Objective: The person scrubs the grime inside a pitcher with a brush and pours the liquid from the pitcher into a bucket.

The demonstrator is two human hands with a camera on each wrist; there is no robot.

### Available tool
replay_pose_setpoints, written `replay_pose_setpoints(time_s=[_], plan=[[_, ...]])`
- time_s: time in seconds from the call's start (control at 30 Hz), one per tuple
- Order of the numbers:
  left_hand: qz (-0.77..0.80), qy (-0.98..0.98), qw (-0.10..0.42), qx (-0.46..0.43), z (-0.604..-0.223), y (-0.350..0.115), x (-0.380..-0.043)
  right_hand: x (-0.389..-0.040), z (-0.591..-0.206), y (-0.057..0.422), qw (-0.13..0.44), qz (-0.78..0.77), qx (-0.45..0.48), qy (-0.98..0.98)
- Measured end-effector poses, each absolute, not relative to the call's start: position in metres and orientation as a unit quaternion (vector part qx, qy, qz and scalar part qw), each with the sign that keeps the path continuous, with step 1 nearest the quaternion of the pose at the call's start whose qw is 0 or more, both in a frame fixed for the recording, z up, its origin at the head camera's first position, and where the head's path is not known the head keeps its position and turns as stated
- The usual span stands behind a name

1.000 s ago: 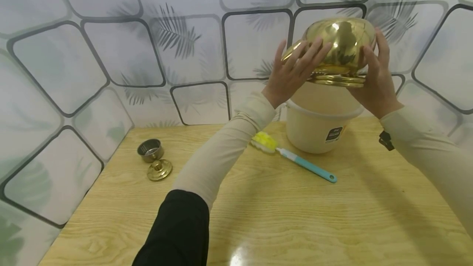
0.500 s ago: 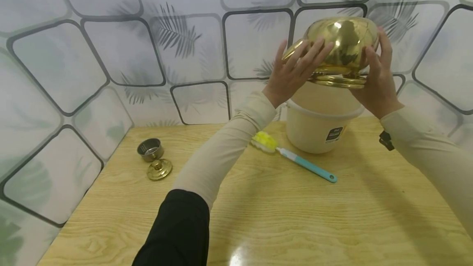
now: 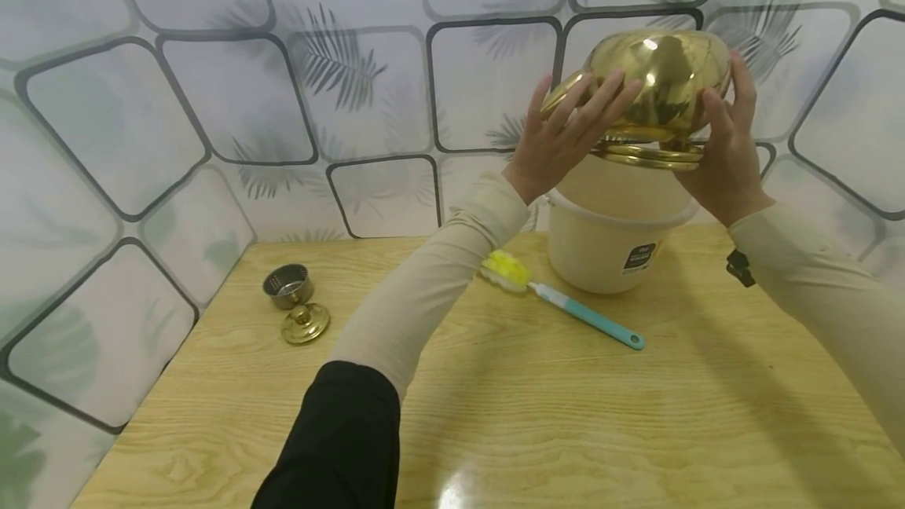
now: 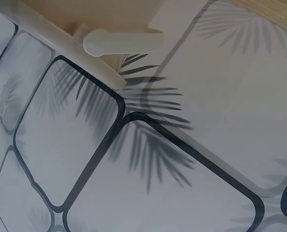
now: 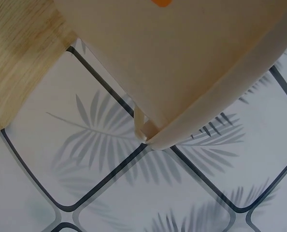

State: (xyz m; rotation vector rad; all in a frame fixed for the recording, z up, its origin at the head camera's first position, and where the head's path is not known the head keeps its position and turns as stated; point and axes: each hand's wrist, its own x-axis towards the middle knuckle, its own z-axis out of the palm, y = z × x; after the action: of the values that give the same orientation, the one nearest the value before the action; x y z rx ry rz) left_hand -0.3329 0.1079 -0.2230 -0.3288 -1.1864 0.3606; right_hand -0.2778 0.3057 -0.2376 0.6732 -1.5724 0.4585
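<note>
A shiny gold teapot [image 3: 654, 85] is held upside down above a cream bucket [image 3: 615, 258] in the head view. My left hand [image 3: 558, 136] grips its left side, fingers lying over a gold loop-like part; the thumb is hidden. My right hand [image 3: 728, 148] holds the other side, with thumb and fingers around the body. The pot's opening faces down and its inside is hidden. Neither wrist view shows the hands; the bucket's wall [image 5: 182, 58] fills the top of the right wrist view, and its pale side lug [image 4: 121, 42] shows in the left wrist view.
A brush [image 3: 587, 319] with a yellow sponge head and blue handle lies before the bucket on the wooden table [image 3: 537, 415]. At the left stand a small metal strainer cup [image 3: 287, 287] and a gold lid [image 3: 305, 324]. A patterned wall [image 3: 382, 100] rises close behind.
The teapot has shifted slightly to the right and tipped a little, with the right hand moving along. The left hand has barely moved. Things on the table stay put.
</note>
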Motion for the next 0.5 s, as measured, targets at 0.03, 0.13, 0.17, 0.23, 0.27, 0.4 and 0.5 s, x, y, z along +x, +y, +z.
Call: replay_pose_setpoints(time_s=[0.03,0.13,0.17,0.23,0.27,0.4,0.5], plan=[[0.168,-0.553,0.801,-0.154,-0.2227,0.1079,-0.3328,-0.2777,-0.2374,0.3054,0.635,0.198,0.292,-0.687],[0.167,-0.552,0.802,-0.154,-0.2221,0.1081,-0.3324,-0.2770,-0.2366,0.3052,0.639,0.196,0.288,-0.686],[0.168,-0.552,0.802,-0.154,-0.2221,0.1082,-0.3322,-0.2770,-0.2363,0.3050,0.640,0.196,0.289,-0.684],[0.168,-0.552,0.802,-0.155,-0.2221,0.1084,-0.3320,-0.2763,-0.2357,0.3053,0.640,0.200,0.287,-0.684],[0.168,-0.552,0.802,-0.156,-0.2221,0.1085,-0.3320,-0.2761,-0.2354,0.3055,0.639,0.203,0.287,-0.684],[0.170,-0.551,0.802,-0.152,-0.2218,0.1091,-0.3322,-0.2754,-0.2343,0.3054,0.636,0.213,0.291,-0.682],[0.169,-0.550,0.804,-0.151,-0.2216,0.1094,-0.3327,-0.2757,-0.2336,0.3036,0.638,0.215,0.301,-0.675]])
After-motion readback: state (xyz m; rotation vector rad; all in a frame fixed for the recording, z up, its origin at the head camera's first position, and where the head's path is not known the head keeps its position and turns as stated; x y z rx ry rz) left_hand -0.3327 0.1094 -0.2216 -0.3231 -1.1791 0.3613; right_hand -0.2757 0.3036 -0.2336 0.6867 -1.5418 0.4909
